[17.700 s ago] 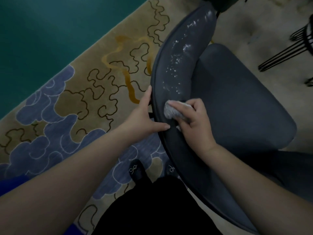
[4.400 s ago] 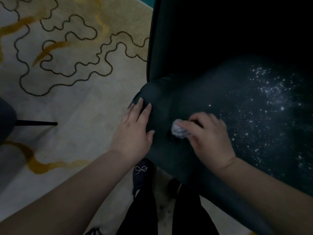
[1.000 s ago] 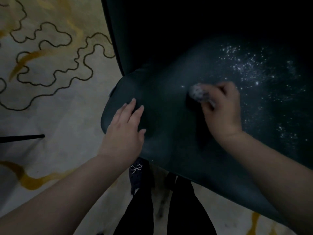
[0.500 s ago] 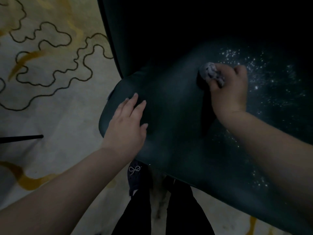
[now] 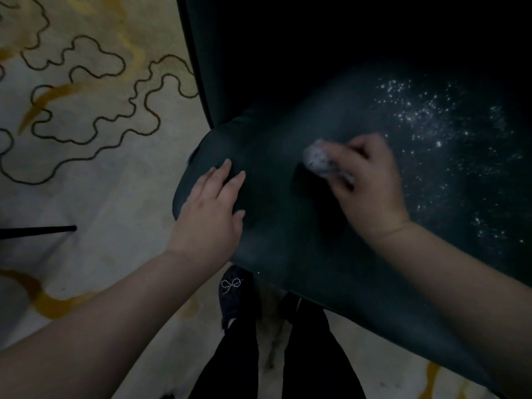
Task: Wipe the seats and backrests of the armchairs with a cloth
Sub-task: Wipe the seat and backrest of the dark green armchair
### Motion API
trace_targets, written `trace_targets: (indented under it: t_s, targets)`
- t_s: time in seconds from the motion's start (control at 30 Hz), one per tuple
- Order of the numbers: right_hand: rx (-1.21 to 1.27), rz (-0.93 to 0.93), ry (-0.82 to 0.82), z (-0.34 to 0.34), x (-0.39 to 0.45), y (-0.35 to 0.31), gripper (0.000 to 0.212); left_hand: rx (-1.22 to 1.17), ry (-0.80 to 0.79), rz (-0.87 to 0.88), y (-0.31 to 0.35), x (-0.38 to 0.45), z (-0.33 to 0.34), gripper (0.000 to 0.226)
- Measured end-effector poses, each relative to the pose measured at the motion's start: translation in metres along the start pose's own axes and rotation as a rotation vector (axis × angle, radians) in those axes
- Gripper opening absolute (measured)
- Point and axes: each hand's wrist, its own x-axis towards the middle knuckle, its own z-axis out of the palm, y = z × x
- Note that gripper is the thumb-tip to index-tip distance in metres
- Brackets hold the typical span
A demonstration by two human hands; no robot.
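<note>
A dark green armchair fills the right of the view; its seat (image 5: pixel 282 226) lies below me and its backrest (image 5: pixel 259 59) rises into shadow. My right hand (image 5: pixel 368 182) grips a small crumpled pale cloth (image 5: pixel 318 159) and presses it on the middle of the seat. White specks (image 5: pixel 426 116) are scattered over the seat's far right part. My left hand (image 5: pixel 213 208) rests flat with straight fingers on the seat's front left corner.
A pale carpet (image 5: pixel 86 174) with dark wavy lines and ochre streaks lies to the left. A thin black leg of another piece of furniture (image 5: pixel 37 231) pokes in from the left edge. My legs and a dark shoe (image 5: pixel 233 295) stand at the seat's front edge.
My right hand has drawn the cloth back toward me and to the left across the seat, after pushing it toward the backrest. My left hand stays on the corner.
</note>
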Motion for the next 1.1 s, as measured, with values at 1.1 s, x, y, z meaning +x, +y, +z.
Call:
trace_targets:
  t_s: [1.1]
  targets:
    - [-0.216,-0.352,-0.427,0.02,-0.134,-0.057,0.044,-0.041,-0.003,0.01,-0.023,-0.042,0.002,0.06]
